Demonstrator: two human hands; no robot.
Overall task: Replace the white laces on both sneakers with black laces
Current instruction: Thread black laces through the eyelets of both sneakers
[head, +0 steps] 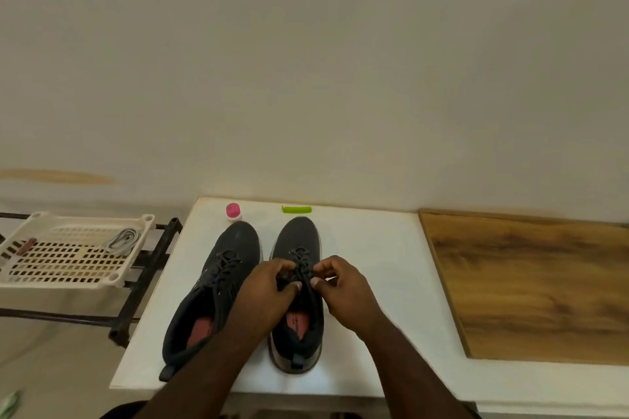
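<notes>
Two dark sneakers stand side by side on a white board [374,265], toes pointing away from me. The left sneaker [218,286] carries a black lace through its eyelets. Over the tongue of the right sneaker [296,238] both my hands work at a black lace [304,265]. My left hand [269,289] pinches the lace from the left. My right hand [343,286] pinches it from the right with thumb and fingers. A bundle of white laces [123,240] lies in a cream plastic basket [68,279] at the far left.
A pink-capped small bottle [233,212] and a green clip-like object [296,209] lie at the board's far edge. A wooden board [537,286] sits to the right. The basket rests on a black metal rack [153,269]. A plain wall rises behind.
</notes>
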